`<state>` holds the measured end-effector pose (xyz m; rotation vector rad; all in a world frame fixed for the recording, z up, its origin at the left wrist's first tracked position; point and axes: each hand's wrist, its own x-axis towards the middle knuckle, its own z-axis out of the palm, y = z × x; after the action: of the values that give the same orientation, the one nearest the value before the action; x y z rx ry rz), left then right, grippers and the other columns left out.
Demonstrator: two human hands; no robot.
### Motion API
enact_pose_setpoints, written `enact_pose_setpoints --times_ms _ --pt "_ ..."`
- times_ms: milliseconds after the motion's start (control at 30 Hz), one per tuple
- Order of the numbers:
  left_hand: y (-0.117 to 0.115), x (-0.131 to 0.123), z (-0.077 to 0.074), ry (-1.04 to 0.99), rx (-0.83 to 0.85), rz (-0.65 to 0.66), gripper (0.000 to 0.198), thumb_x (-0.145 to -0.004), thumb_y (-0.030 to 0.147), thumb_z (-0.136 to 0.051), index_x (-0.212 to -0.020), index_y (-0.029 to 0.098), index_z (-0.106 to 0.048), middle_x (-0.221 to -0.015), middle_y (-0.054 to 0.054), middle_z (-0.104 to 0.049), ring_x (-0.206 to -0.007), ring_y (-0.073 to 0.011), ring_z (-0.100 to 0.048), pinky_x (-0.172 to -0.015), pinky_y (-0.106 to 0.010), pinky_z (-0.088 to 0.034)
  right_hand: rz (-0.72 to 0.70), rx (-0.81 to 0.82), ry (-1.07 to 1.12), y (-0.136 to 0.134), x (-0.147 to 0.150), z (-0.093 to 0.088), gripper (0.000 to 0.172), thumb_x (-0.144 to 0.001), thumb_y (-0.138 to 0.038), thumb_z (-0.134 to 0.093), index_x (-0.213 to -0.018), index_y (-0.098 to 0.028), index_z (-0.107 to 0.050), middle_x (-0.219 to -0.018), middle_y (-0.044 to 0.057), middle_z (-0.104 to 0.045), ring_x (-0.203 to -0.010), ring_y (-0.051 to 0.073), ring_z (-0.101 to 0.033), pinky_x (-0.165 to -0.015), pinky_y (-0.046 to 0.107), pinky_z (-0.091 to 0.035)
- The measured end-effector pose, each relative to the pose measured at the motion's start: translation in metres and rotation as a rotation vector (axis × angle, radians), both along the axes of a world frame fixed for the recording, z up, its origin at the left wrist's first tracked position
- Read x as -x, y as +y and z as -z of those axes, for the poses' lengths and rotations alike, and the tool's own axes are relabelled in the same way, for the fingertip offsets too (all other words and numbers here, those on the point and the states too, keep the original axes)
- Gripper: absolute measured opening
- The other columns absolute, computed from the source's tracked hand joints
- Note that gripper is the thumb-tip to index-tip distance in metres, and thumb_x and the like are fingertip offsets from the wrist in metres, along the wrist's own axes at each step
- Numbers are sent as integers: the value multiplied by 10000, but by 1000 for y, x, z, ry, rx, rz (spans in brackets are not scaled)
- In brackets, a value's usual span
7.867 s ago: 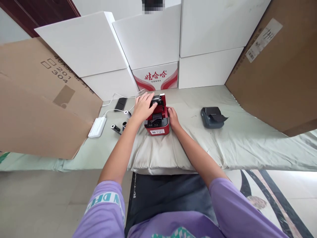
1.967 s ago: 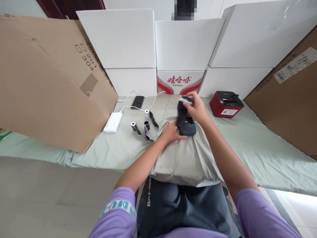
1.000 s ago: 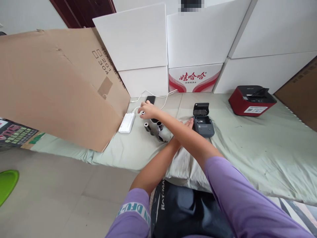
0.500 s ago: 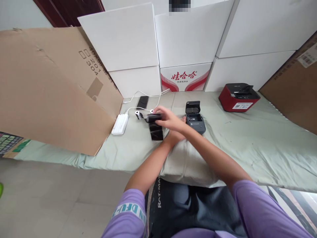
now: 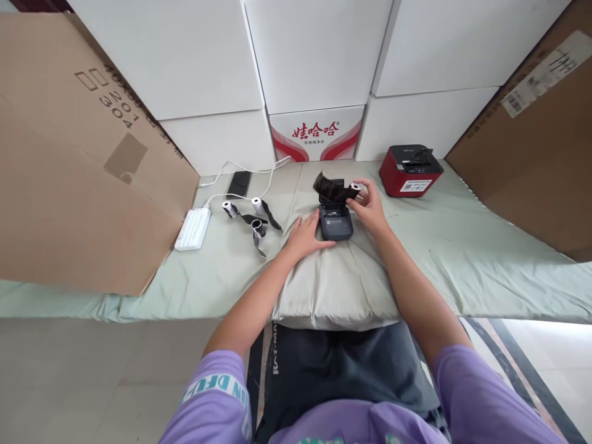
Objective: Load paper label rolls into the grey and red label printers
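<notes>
A small dark portable label printer [image 5: 336,226] lies on the green sheet with its lid raised and its paper bay exposed. My left hand [image 5: 303,237] rests flat against its left side, fingers spread, thumb along the front edge. Above the bay my right hand [image 5: 367,206] pinches a small roll of black paper [image 5: 340,192] by its white-ended core. A loose strip from this roll trails left, covering part of the raised lid. Left of the printer are three more small rolls: one white-ended roll [image 5: 230,209], another roll [image 5: 258,205] and a third roll [image 5: 258,229], with black tails uncurled.
A white power bank [image 5: 193,229] with a white cable [image 5: 240,164] and a black phone [image 5: 238,184] lie at the left. A red and black box-shaped printer [image 5: 411,172] stands at the right. White boxes [image 5: 319,55] line the back, with cardboard [image 5: 92,203] at both sides.
My right hand has carried the black paper roll from the loose rolls at the left to above the open printer. My left hand stays beside the printer. The camera view has shifted.
</notes>
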<state>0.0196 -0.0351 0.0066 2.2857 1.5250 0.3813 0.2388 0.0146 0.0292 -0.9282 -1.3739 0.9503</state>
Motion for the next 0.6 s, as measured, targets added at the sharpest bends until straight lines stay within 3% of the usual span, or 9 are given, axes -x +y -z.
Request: enact_pose_setpoints --times_ms 200,333,500,600 --pt "1 1 0 -6 4 -2 1154 -869 659 -743 -1756 211 -155 -1797 -145 -317 -1666 -315 -339 -1393 -532 -168 20 -61 -91 -10 7 -8 536 -758 -499 -838 -1109 -308 -480 -1245 85 -720 -1136 269 -688 -1096 498 -565" --pt "0 2 -1 -8 20 1 1173 -856 641 -767 -1753 200 -153 -1794 -155 -319 -1668 -309 -337 -1393 -535 -163 17 -81 -97 -6 13 0 538 -748 -503 -804 -1141 -277 -514 -1231 91 -694 -1148 294 -679 -1092 494 -559" --pt "-1 2 -3 6 18 -4 1150 -872 645 -751 -1748 190 -160 -1783 -170 -341 -1668 -303 -338 -1393 -521 -162 89 -34 -423 0 11 8 416 -740 -331 -732 -1136 -246 -633 -1171 101 -712 -1227 367 -611 -1170 612 -468" --pt "-1 2 -3 10 17 -6 1135 -883 647 -738 -1747 184 -167 -1784 -174 -337 -1669 -300 -335 -1395 -513 -158 100 15 -563 5 8 11 459 -746 -273 -696 -1203 -238 -678 -1200 124 -721 -1277 395 -566 -1177 658 -431"
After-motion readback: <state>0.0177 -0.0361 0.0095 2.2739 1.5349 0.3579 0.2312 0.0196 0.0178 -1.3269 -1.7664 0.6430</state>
